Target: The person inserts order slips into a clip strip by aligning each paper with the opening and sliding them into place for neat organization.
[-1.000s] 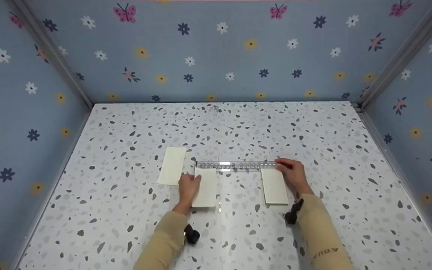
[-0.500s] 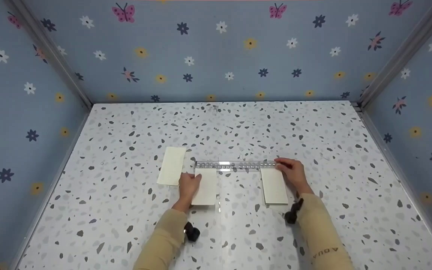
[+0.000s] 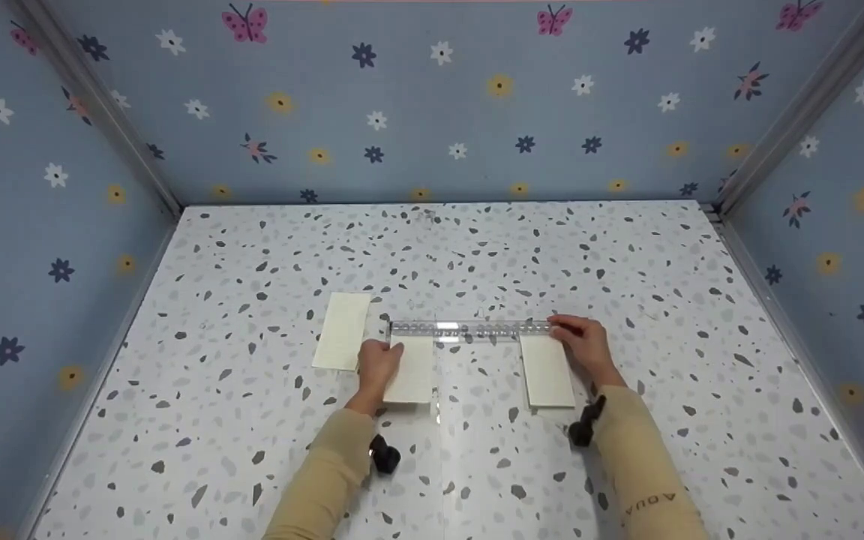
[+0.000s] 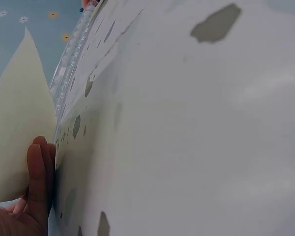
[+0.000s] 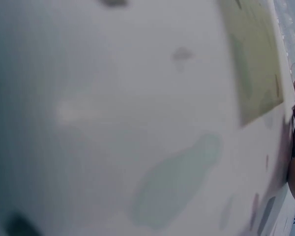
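In the head view, my left hand pinches the left edge of a cream rectangular sheet, thumb above and fingers beneath. The left wrist view has this sheet slanting up from the table, a shadow below it. My right hand pinches the right end of a clear plastic strip with rows of round shapes along it. That strip runs sideways behind the held sheet and a second cream sheet, which lies close to my right hand. At the right wrist camera's edge, only a few fingers show.
A third cream sheet lies slightly askew just left of my left hand. The speckled white table is bounded by blue flowered panels at the back and both sides.
My left hand has moved a little away from me, and the near edge of its sheet has shifted toward the clear strip. My right hand stays put at the strip's end.
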`<act>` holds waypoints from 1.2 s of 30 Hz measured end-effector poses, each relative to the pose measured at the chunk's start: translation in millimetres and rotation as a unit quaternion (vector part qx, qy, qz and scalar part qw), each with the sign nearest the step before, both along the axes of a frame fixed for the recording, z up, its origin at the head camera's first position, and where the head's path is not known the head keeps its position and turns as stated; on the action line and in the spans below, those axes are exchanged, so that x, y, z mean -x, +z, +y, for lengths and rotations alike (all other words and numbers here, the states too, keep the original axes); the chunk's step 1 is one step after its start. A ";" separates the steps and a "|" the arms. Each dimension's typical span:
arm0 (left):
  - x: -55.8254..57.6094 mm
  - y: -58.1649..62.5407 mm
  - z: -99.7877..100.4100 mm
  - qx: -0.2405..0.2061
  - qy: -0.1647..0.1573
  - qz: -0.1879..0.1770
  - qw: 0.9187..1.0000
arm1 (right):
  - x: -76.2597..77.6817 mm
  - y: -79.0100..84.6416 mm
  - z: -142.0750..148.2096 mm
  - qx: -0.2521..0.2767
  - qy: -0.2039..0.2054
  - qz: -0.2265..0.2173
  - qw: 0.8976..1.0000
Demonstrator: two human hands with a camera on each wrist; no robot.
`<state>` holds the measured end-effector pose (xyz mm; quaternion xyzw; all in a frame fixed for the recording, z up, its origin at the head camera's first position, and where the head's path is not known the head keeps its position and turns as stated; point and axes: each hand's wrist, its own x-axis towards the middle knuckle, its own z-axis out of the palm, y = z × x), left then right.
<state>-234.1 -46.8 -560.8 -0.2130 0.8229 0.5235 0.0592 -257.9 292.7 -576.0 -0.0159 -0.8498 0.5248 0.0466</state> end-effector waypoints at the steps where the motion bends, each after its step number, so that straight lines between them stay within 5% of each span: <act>1: 0.4 0.5 0.3 0.000 0.001 0.000 1.000 | 0.3 0.1 -0.2 -0.002 -0.002 -0.003 1.000; 16: 3.1 -0.1 5.6 0.016 0.009 0.027 0.999 | 1.0 0.7 -0.3 -0.006 0.004 -0.002 1.000; 36: 7.0 0.6 12.3 0.003 0.000 -0.019 1.000 | 0.4 0.6 0.1 -0.015 0.003 -0.004 1.000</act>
